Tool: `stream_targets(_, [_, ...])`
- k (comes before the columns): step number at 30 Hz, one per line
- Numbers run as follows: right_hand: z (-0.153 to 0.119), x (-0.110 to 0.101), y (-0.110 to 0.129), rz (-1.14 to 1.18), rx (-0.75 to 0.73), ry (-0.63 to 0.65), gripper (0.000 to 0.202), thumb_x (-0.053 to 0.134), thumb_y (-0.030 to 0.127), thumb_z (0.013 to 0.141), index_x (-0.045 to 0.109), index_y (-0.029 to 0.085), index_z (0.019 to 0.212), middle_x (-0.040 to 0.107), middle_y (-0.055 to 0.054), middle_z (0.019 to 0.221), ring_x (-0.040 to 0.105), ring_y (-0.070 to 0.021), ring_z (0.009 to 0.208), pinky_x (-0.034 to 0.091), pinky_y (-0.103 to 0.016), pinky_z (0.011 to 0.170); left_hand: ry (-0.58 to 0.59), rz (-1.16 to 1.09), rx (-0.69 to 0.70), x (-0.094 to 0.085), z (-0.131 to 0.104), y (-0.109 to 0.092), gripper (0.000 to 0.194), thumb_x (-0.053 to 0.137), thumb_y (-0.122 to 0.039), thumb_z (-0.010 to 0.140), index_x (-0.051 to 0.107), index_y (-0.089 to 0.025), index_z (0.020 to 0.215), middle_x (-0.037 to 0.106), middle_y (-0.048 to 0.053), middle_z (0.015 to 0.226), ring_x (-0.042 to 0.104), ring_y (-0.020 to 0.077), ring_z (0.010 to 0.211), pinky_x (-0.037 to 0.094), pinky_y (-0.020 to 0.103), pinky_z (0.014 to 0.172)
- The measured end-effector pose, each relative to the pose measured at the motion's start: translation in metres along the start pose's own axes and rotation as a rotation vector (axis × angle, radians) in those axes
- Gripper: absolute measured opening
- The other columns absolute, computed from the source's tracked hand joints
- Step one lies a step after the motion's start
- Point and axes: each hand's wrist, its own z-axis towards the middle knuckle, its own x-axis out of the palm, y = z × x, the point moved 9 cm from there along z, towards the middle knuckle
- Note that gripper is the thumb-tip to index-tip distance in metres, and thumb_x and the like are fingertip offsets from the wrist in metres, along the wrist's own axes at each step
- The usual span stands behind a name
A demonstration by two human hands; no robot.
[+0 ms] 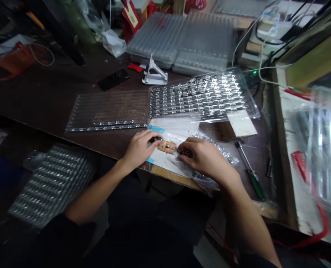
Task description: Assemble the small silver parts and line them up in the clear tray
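Observation:
My left hand (137,149) is closed in a pinch on a small dark connector (155,139) at the near edge of the table. Right of its fingertips lies an orange-brown block (166,146) with small parts on it, on a white sheet (165,161) held with blue tape. My right hand (203,156) is curled just right of the block, over small dark metal pieces (185,152); what its fingers grip is hidden. Under and beside that hand spreads a clear bag (223,150) of small shiny parts.
Behind my hands, a clear tray (196,93) holds rows of connectors; a second tray (109,108) has two rows in front. A white box (239,124), green-handled screwdriver (254,182), phone (113,79) and white stand (155,74) lie around. Stacked trays (50,182) sit lower left.

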Motion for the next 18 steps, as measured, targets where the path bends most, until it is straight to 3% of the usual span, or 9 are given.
stream_targets(7, [0.002,0.01,0.001,-0.04,-0.011,0.05,0.017,0.057,0.024,0.095,0.073,0.019,0.096,0.072,-0.008,0.097,0.066,-0.0198,0.089,0.044,-0.026,0.073,-0.041,-0.192,0.046,-0.002,0.001,-0.01,0.01,0.069,-0.025,0.09,0.072,-0.02,0.098,0.076,0.004,0.1,0.07,0.0188,0.095,0.052,0.031,0.088])
stream_targets(14, [-0.001,-0.006,0.0,0.202,0.001,-0.104,0.012,0.058,0.021,0.09,0.07,0.018,0.089,0.073,-0.003,0.081,0.065,-0.0163,0.069,0.044,-0.026,0.065,0.014,-0.13,0.076,0.006,0.002,-0.012,0.005,0.075,-0.025,0.085,0.073,-0.021,0.088,0.077,0.001,0.092,0.071,0.0189,0.088,0.048,0.03,0.082])
stream_targets(18, [0.001,-0.011,0.002,0.261,-0.066,-0.207,0.017,0.056,0.012,0.087,0.07,0.016,0.095,0.073,-0.006,0.088,0.067,-0.0181,0.077,0.047,-0.027,0.07,0.009,-0.115,0.081,0.006,0.001,-0.012,0.004,0.073,-0.025,0.087,0.074,-0.021,0.088,0.077,0.002,0.092,0.071,0.0189,0.088,0.047,0.031,0.082])
